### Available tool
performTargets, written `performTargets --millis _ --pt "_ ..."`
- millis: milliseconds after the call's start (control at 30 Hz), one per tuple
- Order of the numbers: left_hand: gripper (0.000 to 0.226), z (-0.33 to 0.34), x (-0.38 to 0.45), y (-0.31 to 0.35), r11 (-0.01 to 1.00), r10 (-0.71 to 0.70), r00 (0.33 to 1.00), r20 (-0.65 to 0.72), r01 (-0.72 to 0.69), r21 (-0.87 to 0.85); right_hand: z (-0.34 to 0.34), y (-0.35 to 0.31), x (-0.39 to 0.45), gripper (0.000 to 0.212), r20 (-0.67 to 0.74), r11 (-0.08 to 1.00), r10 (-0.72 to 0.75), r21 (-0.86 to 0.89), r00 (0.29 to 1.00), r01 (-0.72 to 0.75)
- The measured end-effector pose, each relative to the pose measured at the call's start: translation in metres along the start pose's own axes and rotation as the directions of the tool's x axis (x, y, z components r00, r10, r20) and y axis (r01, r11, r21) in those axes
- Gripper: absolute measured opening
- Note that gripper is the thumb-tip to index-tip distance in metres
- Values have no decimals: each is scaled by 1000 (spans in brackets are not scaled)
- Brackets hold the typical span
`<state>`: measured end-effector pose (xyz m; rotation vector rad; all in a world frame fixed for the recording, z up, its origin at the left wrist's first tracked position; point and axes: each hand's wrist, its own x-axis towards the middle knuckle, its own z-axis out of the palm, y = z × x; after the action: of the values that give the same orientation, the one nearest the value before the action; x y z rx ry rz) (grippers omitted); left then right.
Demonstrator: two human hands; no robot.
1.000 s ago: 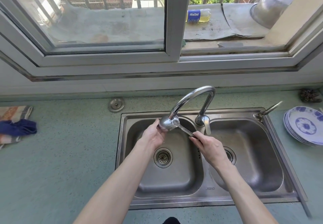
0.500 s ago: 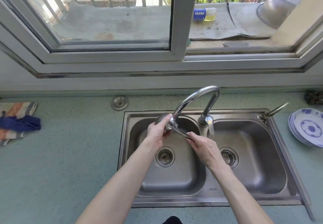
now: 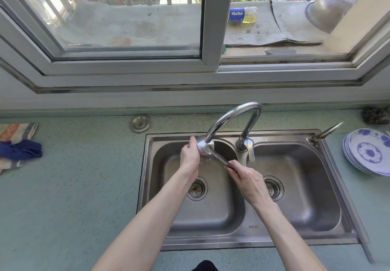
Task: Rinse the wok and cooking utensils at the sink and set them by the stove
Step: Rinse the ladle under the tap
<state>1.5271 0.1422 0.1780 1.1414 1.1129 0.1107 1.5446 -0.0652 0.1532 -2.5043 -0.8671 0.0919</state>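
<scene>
A steel ladle (image 3: 218, 158) is held under the spout of the curved faucet (image 3: 232, 115), over the left basin of the double steel sink (image 3: 295, 242). My left hand (image 3: 190, 157) wraps its fingers around the ladle's bowl. My right hand (image 3: 245, 178) grips the ladle's dark handle lower to the right. The bowl sits right at the spout's end, partly hidden by my left fingers. No wok shows in view.
A stack of blue-and-white plates (image 3: 368, 154) lies on the counter at the right. Folded cloths (image 3: 18, 144) lie at the far left. A sink plug (image 3: 140, 122) rests behind the left basin. A steel bowl (image 3: 331, 6) and a bottle (image 3: 242, 15) sit on the outside ledge.
My left hand has shifted around the ladle's bowl under the spout, rubbing it. My right hand stays on the handle. The view has tilted slightly.
</scene>
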Motion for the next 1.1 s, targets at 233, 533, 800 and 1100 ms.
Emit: performTargets --millis 233,533,800,1100 --pt "41 -5 2 5 993 -53 992 118 40 115 -2 10 -3 29 -17 993 -106 -61 994 105" --pt "41 6 14 3 992 -124 991 -58 123 -24 3 8 -6 25 -11 998 -45 -36 999 45" --pt "30 9 -6 1 856 -175 923 343 315 -411 8 18 -11 17 52 965 185 180 981 -191" --pt "38 -6 -12 7 697 -190 845 501 475 -537 9 16 0 19 53 935 204 286 978 -210"
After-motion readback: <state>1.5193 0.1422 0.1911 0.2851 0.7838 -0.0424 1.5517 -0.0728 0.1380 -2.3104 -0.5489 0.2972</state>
